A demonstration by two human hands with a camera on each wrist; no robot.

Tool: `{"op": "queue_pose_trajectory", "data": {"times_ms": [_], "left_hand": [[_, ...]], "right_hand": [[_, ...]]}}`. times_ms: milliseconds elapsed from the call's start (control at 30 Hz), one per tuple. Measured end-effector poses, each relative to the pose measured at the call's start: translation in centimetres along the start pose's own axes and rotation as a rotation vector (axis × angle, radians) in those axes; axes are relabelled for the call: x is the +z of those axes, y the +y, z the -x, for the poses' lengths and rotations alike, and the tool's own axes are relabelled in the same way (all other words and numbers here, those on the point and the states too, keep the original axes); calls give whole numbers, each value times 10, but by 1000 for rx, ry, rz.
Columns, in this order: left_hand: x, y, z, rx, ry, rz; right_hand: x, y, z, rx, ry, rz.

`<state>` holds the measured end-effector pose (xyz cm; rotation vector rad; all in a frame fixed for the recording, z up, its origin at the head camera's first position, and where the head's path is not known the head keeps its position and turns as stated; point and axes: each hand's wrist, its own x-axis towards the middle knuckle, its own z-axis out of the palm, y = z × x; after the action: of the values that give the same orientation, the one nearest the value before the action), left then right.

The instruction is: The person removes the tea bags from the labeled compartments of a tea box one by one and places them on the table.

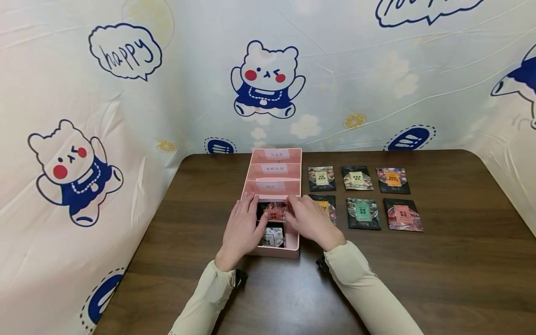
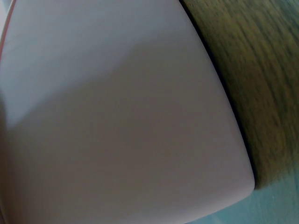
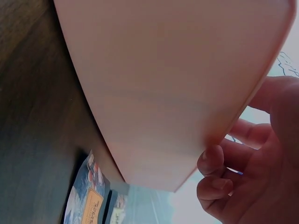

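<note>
Your left hand (image 1: 243,228) lies over the left rim of the pink box (image 1: 272,253), its fingers straight and relaxed, thumb reaching inside; your right hand (image 1: 311,216) reaches over the box's right rim, fingertips beside the red packet (image 1: 275,213), though whether it grips that packet cannot be told; the red packet sits inside the box, in the second compartment from you; the white-fronted packet (image 1: 274,237) sits in the box's nearest compartment; right of the box, six sachets (image 1: 363,214) lie in two rows on the table (image 1: 167,260).
</note>
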<state>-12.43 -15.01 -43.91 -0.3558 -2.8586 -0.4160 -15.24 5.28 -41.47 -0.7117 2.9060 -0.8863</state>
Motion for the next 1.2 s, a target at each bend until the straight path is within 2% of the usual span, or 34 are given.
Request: {"op": "queue_pose_trajectory", "data": {"times_ms": [433,700,867,1200], "left_hand": [[0,1,0,3,17,-4],[1,1,1,1,19,-8],[1,0,1,8,30,-7],[0,1,1,0,30,3]], "right_hand": [[6,1,1,36,23,-42],[8,-8,-1,29,66,39],[11,-9,-2,44,66,64],[15,-7,-2,112,84,-29]]}}
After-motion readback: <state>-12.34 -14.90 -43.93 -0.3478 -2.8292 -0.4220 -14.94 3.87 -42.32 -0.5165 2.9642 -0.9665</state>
